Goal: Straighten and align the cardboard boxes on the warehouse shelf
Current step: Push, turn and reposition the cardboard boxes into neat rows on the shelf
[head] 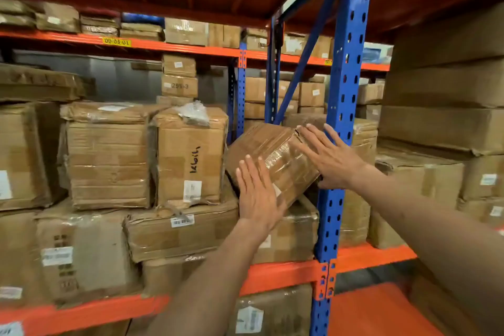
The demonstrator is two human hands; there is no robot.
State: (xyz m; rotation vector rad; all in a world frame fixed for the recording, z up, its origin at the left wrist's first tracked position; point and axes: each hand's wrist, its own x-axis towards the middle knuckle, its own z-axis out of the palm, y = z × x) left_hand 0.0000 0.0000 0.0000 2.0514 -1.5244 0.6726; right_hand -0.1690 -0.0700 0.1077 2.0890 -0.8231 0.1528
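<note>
A taped cardboard box [275, 154] sits tilted, one corner up, on top of a flat box [296, 229] beside the blue upright [342, 123]. My left hand [257, 194] lies flat against its lower left face, fingers spread. On its upper right face rests my right hand [331, 157], palm down with fingers apart. Neither hand is closed around the box. Left of it stands an upright box with handwriting [191, 155], then a wider taped box [109, 161].
The orange shelf beam [283, 275] runs along the front edge below the boxes. Stacked boxes [441, 123] fill the bay to the right of the upright. More boxes stand on the far rack [180, 76] behind. A wide flat box [180, 232] lies under the upright ones.
</note>
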